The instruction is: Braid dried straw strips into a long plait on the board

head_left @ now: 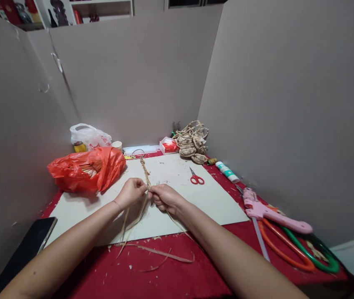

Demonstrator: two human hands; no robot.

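Both hands meet over the white board (167, 170). My left hand (132, 192) pinches the lower end of a braided straw cord (145, 168). Close beside it, my right hand (166, 197) is closed on the straw strands where the braid ends. The cord runs away from me to a thin metal ring (138, 153) at the board's far edge. Loose straw strands (138, 219) hang below the hands toward the front edge, and one trails under the right wrist. The fingertips hide the exact crossing of the strands.
Red-handled scissors (197, 178) lie right of the hands. A red plastic bag (86, 168) of straw sits left, a phone (29, 245) nearer. Coiled straw braids (192, 143) are piled at the back. A pink glue gun (270, 214) and large-handled pliers (284, 243) lie right.
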